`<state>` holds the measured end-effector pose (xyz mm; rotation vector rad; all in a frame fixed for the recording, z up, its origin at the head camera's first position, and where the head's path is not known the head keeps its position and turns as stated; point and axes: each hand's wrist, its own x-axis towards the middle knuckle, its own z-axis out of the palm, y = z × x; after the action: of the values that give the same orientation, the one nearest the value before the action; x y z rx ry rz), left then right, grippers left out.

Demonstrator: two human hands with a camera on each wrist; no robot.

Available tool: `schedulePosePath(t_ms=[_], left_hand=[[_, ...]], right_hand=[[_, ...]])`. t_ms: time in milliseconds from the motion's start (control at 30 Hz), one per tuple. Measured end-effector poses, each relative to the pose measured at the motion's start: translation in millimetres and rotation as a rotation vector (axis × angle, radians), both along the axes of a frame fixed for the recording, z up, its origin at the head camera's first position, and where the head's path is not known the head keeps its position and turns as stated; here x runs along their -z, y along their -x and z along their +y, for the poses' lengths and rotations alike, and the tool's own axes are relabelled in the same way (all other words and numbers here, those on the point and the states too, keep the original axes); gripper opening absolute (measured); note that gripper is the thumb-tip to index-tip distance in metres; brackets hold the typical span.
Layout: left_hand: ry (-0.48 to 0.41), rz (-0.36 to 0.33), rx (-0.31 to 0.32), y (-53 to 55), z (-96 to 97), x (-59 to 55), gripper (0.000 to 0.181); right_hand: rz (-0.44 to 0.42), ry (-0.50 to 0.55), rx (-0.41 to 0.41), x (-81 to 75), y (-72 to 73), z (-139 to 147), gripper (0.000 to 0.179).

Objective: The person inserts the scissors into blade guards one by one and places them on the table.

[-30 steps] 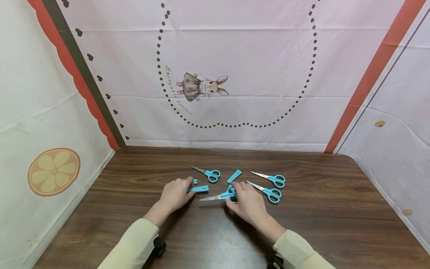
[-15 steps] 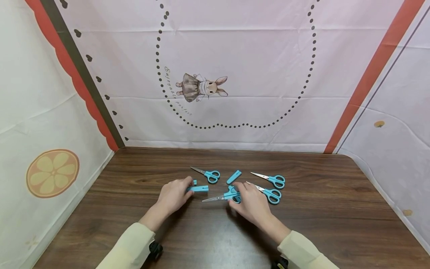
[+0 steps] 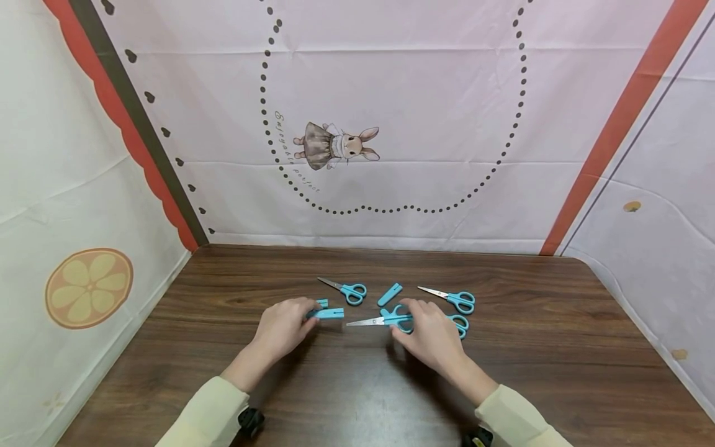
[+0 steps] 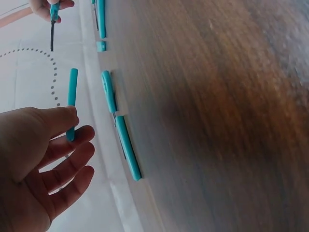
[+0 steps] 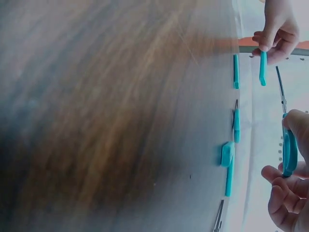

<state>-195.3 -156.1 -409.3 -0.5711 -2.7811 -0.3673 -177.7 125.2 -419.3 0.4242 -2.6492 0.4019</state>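
Observation:
My left hand (image 3: 279, 328) pinches a light-blue scissors cover (image 3: 331, 314) between thumb and fingers. In the left wrist view this cover (image 4: 72, 89) is raised off the table, its remaining fingers spread loosely. My right hand (image 3: 432, 335) grips a pair of scissors (image 3: 393, 318) by its blue handles. Its closed blades point left toward the cover's end, with a small gap between them. The right wrist view shows the scissors' handle loop (image 5: 290, 152) between thumb and fingers, above the table. A second cover (image 3: 322, 303) lies just behind the left hand, partly hidden.
Beyond the hands lie scissors (image 3: 352, 293) and a slanted cover (image 3: 389, 294) on the brown wooden table (image 3: 335, 397). To the right lie scissors (image 3: 461, 302) and another pair (image 3: 460, 325), its blades hidden by my right hand. A printed cloth (image 3: 436, 124) hangs behind.
My right hand has moved right with the scissors, and the blades have come level, facing the cover. My left hand has shifted slightly left with the cover. The items lying on the table stay put.

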Motion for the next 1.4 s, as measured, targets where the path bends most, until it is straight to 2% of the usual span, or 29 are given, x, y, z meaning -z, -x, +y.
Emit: schedulePosePath(t_ms=[467,833,1167,1400], left_hand=[[-0.004,0.119,0.032,-12.0,-3.2,-7.4,0.015],[-0.042,0.162,0.042,-21.7,-2.1,-11.6,0.015],[-0.053,0.171,0.043,-26.6,-0.5,-13.5,0.014],[-0.073,0.21,0.06,-26.7,-1.3,-14.2,0.015]], right_hand=[[0.061,0.089,0.024,-5.7,0.3,14,0.046],[0.026,0.129,0.05,-10.6,-0.9,18,0.045],[-0.007,0.15,0.062,-13.7,-2.8,18,0.047],[0.023,0.138,0.045,-12.8,-4.6,14,0.046]])
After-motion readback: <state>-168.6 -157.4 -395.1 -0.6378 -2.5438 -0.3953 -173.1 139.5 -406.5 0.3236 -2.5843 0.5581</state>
